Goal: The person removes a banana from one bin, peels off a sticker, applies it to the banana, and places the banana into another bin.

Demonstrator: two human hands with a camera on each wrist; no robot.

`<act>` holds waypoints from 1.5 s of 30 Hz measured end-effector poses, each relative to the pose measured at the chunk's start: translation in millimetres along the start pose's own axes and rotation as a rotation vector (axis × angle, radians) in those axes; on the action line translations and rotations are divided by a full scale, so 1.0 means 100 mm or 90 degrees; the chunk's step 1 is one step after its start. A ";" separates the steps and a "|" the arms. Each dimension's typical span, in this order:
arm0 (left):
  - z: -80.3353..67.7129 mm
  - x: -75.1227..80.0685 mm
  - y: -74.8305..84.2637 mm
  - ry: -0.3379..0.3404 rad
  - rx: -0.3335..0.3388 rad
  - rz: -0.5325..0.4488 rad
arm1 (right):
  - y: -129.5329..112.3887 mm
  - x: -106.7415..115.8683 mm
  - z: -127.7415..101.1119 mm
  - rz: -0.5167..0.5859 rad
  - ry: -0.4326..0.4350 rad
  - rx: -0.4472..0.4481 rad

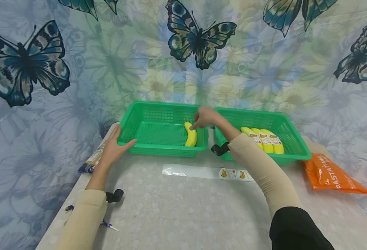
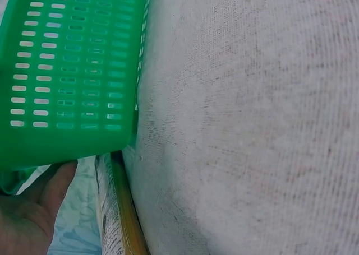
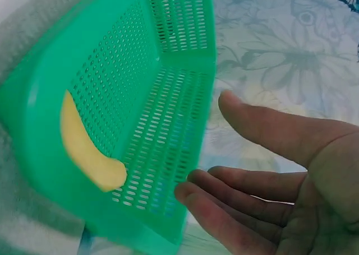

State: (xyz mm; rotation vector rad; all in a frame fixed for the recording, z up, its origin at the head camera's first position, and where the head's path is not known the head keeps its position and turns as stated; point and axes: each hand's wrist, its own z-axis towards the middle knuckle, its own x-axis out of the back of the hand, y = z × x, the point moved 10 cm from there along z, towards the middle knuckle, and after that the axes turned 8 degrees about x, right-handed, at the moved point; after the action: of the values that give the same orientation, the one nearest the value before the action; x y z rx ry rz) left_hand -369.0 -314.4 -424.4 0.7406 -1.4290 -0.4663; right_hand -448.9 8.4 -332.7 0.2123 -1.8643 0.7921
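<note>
My left hand [image 1: 114, 147] rests at the near left corner of a green plastic basket [image 1: 163, 151], thumb spread over the front rim and fingers along the left side. In the left wrist view, part of that hand [image 2: 31, 221] shows against the basket's outer wall [image 2: 73, 137]. One yellow banana [image 1: 191, 134] lies inside this basket, at its right end. Over that end hangs my right hand [image 1: 206, 117], holding nothing. The right wrist view shows its fingers loosely bent and thumb apart, the banana [image 3: 90, 148] lying beyond the fingertips.
A second green basket [image 1: 296, 139] on the right holds several labelled bananas [image 1: 266, 139]. In front lies a clear strip with banana stickers [image 1: 199, 172]. An orange pasta bag [image 1: 333, 175] is at the right, a package [image 1: 93, 159] by the left edge, a lollipop [image 1: 110, 225] near the left sleeve.
</note>
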 end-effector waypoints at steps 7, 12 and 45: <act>0.02 0.00 0.04 0.006 -0.007 0.001 | 0.09 -0.01 0.29 -0.011 0.013 -0.025; 0.01 0.01 0.03 0.008 -0.007 -0.006 | 0.14 -0.07 0.49 -0.002 0.028 -0.022; 0.02 0.00 -0.05 0.030 0.005 -0.051 | 0.61 -0.51 1.01 -0.046 -0.072 -0.175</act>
State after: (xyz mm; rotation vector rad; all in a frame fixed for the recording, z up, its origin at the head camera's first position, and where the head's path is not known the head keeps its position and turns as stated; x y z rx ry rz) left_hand -369.9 -318.3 -428.2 0.8128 -1.3617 -0.5026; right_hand -533.0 -16.9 -426.1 0.1513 -2.0363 0.4768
